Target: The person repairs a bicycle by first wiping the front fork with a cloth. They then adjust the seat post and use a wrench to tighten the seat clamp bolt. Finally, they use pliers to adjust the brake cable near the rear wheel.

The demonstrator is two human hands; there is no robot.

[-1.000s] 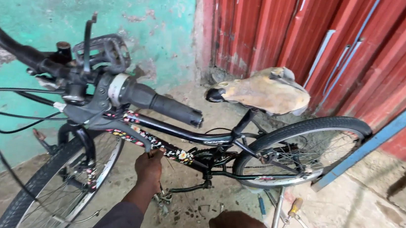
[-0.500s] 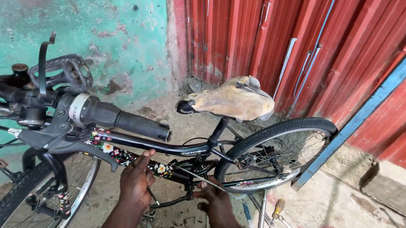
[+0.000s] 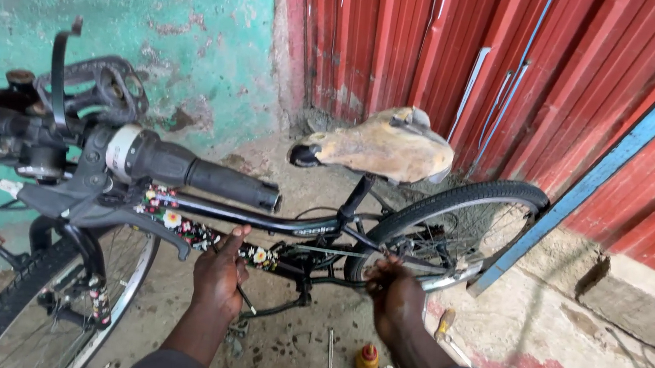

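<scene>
A black bicycle stands in front of me, its down tube [image 3: 194,234] wrapped in a flowered pattern. My left hand [image 3: 220,274] grips that patterned tube near the crank. My right hand [image 3: 394,294] is closed on the thin frame stay beside the rear wheel [image 3: 451,228]. The worn tan saddle [image 3: 383,145] sits above my hands. The black handlebar grip [image 3: 208,178] and brake lever fill the near left. The front wheel [image 3: 53,294] is at the lower left.
A turquoise wall [image 3: 158,32] stands behind the bicycle, and red corrugated metal shutters [image 3: 468,53] to the right with a blue post [image 3: 600,178]. On the concrete ground lie a spanner [image 3: 330,352], a small yellow bottle [image 3: 367,360], a screwdriver [image 3: 444,325] and other small tools.
My right hand rose from low near the ground to the frame stay by the rear wheel. My left hand stayed on the patterned tube. The view shifted right and closer.
</scene>
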